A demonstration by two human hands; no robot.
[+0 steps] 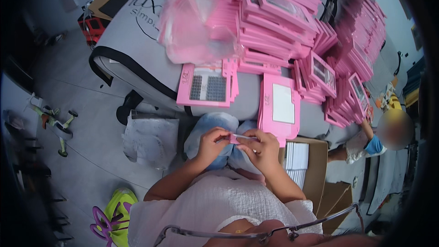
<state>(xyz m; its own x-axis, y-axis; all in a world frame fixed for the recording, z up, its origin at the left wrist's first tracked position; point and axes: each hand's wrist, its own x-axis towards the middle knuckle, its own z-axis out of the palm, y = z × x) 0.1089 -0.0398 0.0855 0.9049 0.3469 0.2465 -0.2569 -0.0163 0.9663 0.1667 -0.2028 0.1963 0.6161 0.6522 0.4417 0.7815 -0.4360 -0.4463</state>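
Note:
In front of my lap, my left hand and my right hand pinch a small flat pink piece with a pale edge between them. It shows nearly edge-on, and my fingers cover much of it, so its kind is unclear. Just beyond my right hand, a few pink box sleeves with a white panel hang over the table edge. Beyond my left hand lies a pink open-front case holding rows of dark false-lash clusters, on top of similar ones.
Stacks of pink windowed boxes cover the grey-draped table. A heap of clear bags lies there too. Right of my lap, a carton holds white trays. Another person reaches toward the boxes at right.

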